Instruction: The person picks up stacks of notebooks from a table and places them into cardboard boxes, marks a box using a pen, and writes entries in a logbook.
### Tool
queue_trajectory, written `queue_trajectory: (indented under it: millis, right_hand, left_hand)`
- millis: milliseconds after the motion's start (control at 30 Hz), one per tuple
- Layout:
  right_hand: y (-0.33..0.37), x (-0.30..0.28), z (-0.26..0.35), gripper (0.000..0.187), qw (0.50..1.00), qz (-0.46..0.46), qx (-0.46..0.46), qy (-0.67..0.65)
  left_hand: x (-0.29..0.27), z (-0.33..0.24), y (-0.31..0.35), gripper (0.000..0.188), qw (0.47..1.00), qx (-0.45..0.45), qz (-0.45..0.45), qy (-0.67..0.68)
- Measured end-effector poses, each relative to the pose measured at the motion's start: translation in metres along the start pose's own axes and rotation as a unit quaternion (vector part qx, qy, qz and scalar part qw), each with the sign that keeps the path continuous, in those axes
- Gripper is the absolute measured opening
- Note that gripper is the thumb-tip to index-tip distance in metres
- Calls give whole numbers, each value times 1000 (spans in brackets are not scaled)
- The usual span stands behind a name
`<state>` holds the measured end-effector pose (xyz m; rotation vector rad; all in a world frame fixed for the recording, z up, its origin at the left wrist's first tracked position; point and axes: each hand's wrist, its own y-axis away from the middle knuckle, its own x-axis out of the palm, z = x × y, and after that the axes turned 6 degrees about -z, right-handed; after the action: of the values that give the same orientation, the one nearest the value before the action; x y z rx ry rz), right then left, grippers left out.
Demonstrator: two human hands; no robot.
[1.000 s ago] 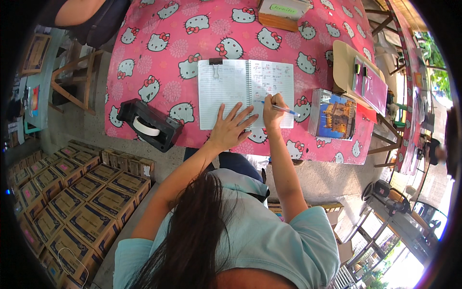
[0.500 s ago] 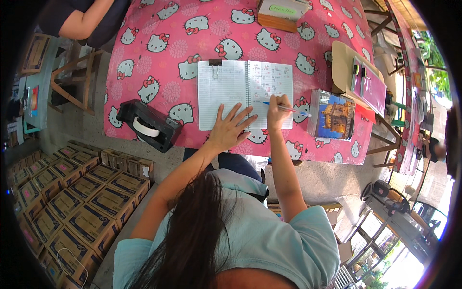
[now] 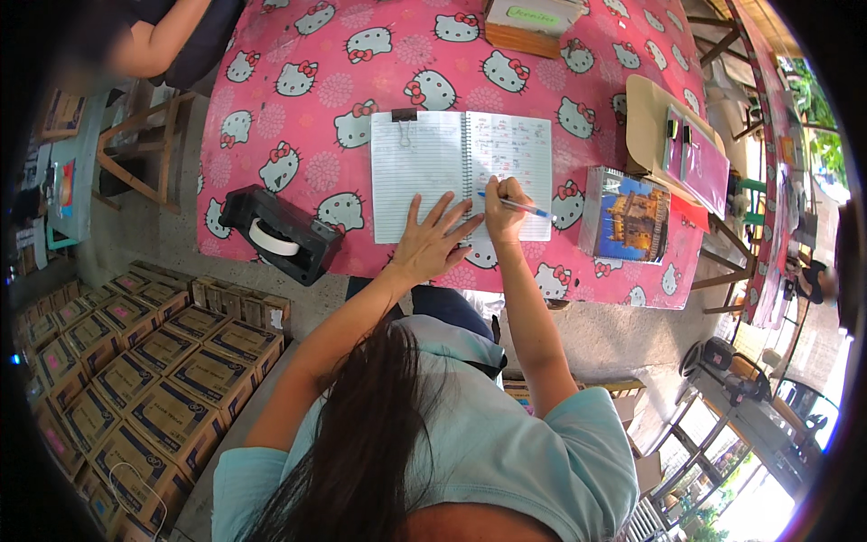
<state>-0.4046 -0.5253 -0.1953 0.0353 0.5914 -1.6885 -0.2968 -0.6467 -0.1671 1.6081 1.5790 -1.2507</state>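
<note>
Cartons [image 3: 176, 379]: Brown boxes are stacked in the lower left of the frame.
Tape dispenser [image 3: 312, 244]: Black, fitted with a white roll, placed left of centre on the pink patterned surface [image 3: 271, 117].
Notebook [image 3: 433, 172]: Laid open and flat at upper centre, with a binder clip [image 3: 405, 116] fixed to the left page's top edge. Its pages are judged light, soft and easily creased; it is best held by the spiral spine or outer edges.
Left hand [image 3: 429, 244]: Spread wide, laid across the lower notebook; nothing is gripped.
Right hand [image 3: 504, 210]: Closed narrowly around a pen, over the right page.
Pen [image 3: 531, 210]: Slanted, blue-tipped; presumably light, stiff and smooth, best pinched near the tip. Whether paper is touched cannot be told.
Pad [image 3: 632, 217]: Spiral-bound, with a building pictured, set right of the notebook.
</note>
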Motion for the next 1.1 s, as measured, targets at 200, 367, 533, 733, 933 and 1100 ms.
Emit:
queue_trajectory:
  millis: [200,367,533,733,933,1100]
  right_hand:
    - [-1,1,0,36,1000,4,-3,6]
    - [0,-1,1,36,999,-1,0,32]
    - [-30,-47,-6,15,927,51,286,-238]
    - [-30,-101,-27,34,955,81,106,264]
    - [-13,-93,-6,35,923,92,374,14]
    - [15,-106,35,35,964,-113,240,-29]
  left_hand:
    - [-1,-1,2,58,1000,-1,9,-10]
    - [0,0,0,57,1000,10,1,-12]
    - [-9,7,4,71,969,-187,-155,29]
    - [-36,58,-9,79,728,-552,-184,362]
    - [-100,-7,-50,58,919,-45,2,392]
    - [-18,-7,-29,73,999,13,2,-29]
